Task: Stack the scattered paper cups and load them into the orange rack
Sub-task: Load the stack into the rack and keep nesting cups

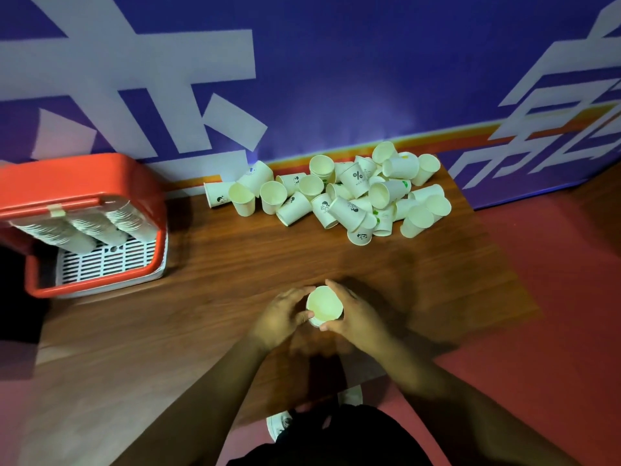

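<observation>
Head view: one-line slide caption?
Both hands hold a cup over the table; loose cups beyond, rack partly loaded.

Left hand (282, 314) and right hand (356, 314) are cupped together, fingers curled inward, forearms converging.

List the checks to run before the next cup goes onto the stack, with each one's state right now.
1. Stack held by both hands: ok. The left hand and right hand wrap the cup stack from either side.
2. Top cup's mouth open and facing up: ok.
3. Number of cups in the stack: cannot tell, the hands hide its sides.
4. Loose cups left to collect: ok. The pile of paper cups lies at the far edge of the wooden table.
5. Room in the orange rack: ok. Rows of stacked cups fill its far part; the white grid floor nearer the person is bare.
</observation>
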{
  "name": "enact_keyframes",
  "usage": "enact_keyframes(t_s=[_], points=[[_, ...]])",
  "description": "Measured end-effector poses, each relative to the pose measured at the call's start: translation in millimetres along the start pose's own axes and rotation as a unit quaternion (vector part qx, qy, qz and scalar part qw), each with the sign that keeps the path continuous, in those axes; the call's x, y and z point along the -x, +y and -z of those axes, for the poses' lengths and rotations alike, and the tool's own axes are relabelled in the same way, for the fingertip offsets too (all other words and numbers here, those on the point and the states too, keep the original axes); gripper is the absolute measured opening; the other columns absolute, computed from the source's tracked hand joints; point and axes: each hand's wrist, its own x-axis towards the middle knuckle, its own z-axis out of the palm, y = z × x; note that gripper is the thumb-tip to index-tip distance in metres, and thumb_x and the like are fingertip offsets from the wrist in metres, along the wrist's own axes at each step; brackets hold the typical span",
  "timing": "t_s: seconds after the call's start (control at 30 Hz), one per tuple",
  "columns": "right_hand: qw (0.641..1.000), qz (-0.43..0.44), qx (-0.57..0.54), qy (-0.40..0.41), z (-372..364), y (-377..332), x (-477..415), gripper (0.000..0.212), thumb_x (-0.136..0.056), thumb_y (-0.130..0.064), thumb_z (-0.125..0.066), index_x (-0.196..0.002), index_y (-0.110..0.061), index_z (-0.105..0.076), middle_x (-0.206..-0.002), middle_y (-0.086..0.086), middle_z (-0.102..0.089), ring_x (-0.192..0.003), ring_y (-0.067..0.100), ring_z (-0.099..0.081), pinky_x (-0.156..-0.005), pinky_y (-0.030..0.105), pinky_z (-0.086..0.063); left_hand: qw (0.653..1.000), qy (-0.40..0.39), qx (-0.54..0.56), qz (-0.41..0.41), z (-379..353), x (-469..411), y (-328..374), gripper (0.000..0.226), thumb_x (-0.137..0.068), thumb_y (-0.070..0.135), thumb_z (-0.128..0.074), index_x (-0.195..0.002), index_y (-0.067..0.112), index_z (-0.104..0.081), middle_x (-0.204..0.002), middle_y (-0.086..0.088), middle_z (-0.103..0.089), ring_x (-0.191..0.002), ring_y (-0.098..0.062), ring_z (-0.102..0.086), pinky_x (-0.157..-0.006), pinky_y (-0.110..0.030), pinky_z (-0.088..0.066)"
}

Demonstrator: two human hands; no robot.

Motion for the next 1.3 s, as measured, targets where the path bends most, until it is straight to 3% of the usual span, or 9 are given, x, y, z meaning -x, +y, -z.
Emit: enact_keyframes(t_s=[0.13,0.2,0.3,0.43,0.57,0.77,0.87,1.03,1.3], points=[[1.0,0.024,-0.011,-0.013,9.9,9.4,-1.3,0.094,-0.072,-0.048,-0.08,-0.15,-0.032,-0.03,-0.154,-0.008,-0.032,-0.14,0.014,-0.032,-0.11,0.024,-0.026,0.999,0.026,-0.014,0.019,4.9,2.1,6.6,0.066,-0.082,0.055,-0.059,-0.139,0.022,-0.054,-0.134,0.004,-0.056,-0.128,-0.012,-0.047,-0.111,-0.033,-0.038],[0.999,0.004,-0.034,-0.012,20.7,20.9,-5.7,0.084,-0.076,-0.051,-0.074,-0.147,-0.033,-0.033,-0.152,-0.009,-0.03,-0.138,0.013,-0.034,-0.11,0.028,-0.032,0.997,0.051,-0.004,0.048,10.6,-4.3,9.5,0.056,-0.087,0.047,-0.064,-0.135,0.019,-0.056,-0.127,0.006,-0.051,-0.126,-0.012,-0.046,-0.107,-0.03,-0.04],[0.998,-0.026,-0.058,0.016,47.4,48.1,-14.6,0.067,-0.083,-0.053,-0.064,-0.141,-0.031,-0.041,-0.146,-0.006,-0.034,-0.132,0.016,-0.043,-0.105,0.04,-0.044,0.996,0.06,-0.018,0.065,18.1,-24.8,20.9,0.051,-0.087,0.055,-0.06,-0.13,0.028,-0.055,-0.129,-0.002,-0.052,-0.126,-0.022,-0.05,-0.105,-0.042,-0.046],[0.995,-0.052,-0.032,0.081,97.4,93.0,-31.3,0.055,-0.089,-0.043,-0.063,-0.137,-0.023,-0.048,-0.142,0.0,-0.039,-0.125,0.019,-0.049,-0.101,0.036,-0.046,0.992,0.105,-0.048,0.049,10.6,-66.2,62.0,0.037,-0.093,0.032,-0.065,-0.126,0.016,-0.058,-0.119,0.0,-0.052,-0.113,-0.017,-0.054,-0.099,-0.036,-0.047],[0.989,-0.062,-0.026,0.134,141.6,136.1,-55.8,0.047,-0.09,-0.032,-0.065,-0.131,-0.013,-0.053,-0.134,0.008,-0.044,-0.117,0.025,-0.055,-0.095,0.034,-0.046,0.987,0.132,-0.078,0.05,-9.3,-115.7,102.8,0.038,-0.092,0.025,-0.067,-0.126,0.012,-0.057,-0.121,-0.004,-0.052,-0.113,-0.019,-0.055,-0.096,-0.027,-0.042],[0.986,-0.059,0.002,0.157,180.4,189.3,-103.7,0.046,-0.088,-0.022,-0.066,-0.13,-0.009,-0.053,-0.136,0.015,-0.039,-0.119,0.031,-0.052,-0.096,0.036,-0.046,0.964,0.176,-0.196,0.04,-24.2,-189.8,129.2,0.06,-0.077,0.003,-0.069,-0.135,0.004,-0.052,-0.139,-0.019,-0.048,-0.126,-0.037,-0.049,-0.103,-0.042,-0.045],[0.985,-0.046,0.016,0.166,186.3,205.4,-129.8,0.046,-0.085,-0.018,-0.068,-0.129,-0.011,-0.057,-0.132,0.016,-0.041,-0.117,0.034,-0.052,-0.097,0.038,-0.046,0.942,0.163,-0.29,0.05,-20.1,-221.2,126.7,0.072,-0.077,-0.002,-0.066,-0.145,0.007,-0.044,-0.153,-0.021,-0.039,-0.138,-0.042,-0.041,-0.108,-0.049,-0.041],[0.985,-0.031,0.098,0.141,182.8,217.6,-152.4,0.034,-0.087,-0.02,-0.067,-0.12,-0.012,-0.063,-0.129,0.012,-0.041,-0.115,0.029,-0.05,-0.096,0.035,-0.048,0.928,0.071,-0.351,0.1,-19.2,-251.3,117.2,0.073,-0.092,0.002,-0.051,-0.157,0.021,-0.024,-0.166,-0.006,-0.017,-0.155,-0.026,-0.008,-0.123,-0.044,-0.015],[0.982,-0.017,0.123,0.146,176.8,236.9,-159.5,0.014,-0.082,-0.012,-0.068,-0.096,-0.011,-0.071,-0.11,0.009,-0.048,-0.106,0.029,-0.05,-0.087,0.042,-0.051,0.882,0.028,-0.464,0.078,-27.8,-254.9,103.1,0.065,-0.097,0.015,-0.049,-0.157,0.026,-0.024,-0.163,-0.003,-0.025,-0.147,-0.027,-0.023,-0.119,-0.044,-0.018]])
